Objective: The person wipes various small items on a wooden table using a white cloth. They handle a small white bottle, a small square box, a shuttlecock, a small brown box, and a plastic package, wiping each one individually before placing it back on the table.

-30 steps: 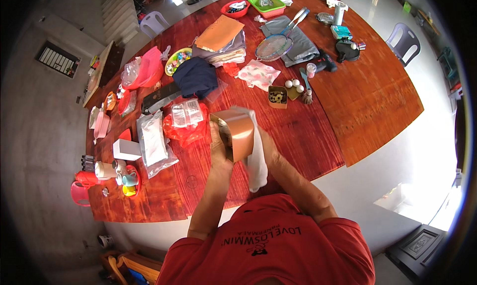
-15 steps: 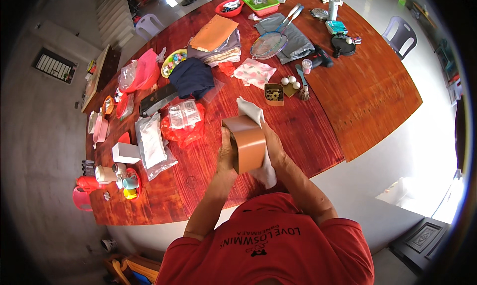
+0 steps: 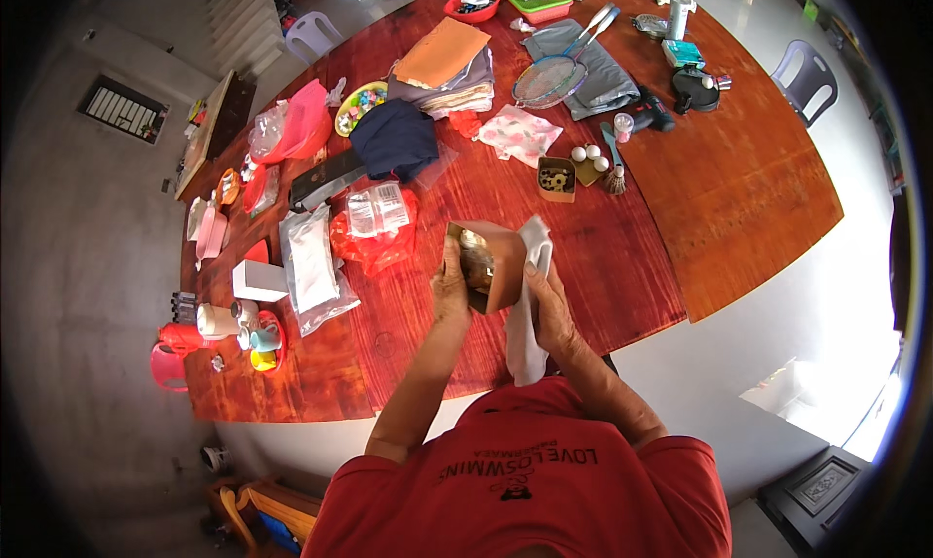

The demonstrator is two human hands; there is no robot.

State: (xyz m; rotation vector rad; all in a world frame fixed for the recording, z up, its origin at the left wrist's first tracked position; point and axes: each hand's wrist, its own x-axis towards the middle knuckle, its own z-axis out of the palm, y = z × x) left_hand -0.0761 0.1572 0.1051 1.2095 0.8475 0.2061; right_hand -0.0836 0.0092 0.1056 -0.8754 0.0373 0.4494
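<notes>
A brown square box with rounded corners is held in front of me above the table's near edge. Its open mouth faces left and up, baring a shiny golden inside. My left hand grips its left side, fingers at the rim. At the opposite side, my right hand is closed on a white cloth, which lies against the box wall and hangs down toward my shirt. Beyond them on the table stands a smaller brown box with dark and pale pieces inside.
White balls and a brush lie beside the smaller box. Farther back are badminton rackets and folded cloths. To the left sit a red plastic bag, a dark cloth, a white box and cups.
Both hands have tipped the brown box so its open mouth now shows, where before its outer wall faced up. The cloth has slid off toward its right side. The view has shifted slightly.
</notes>
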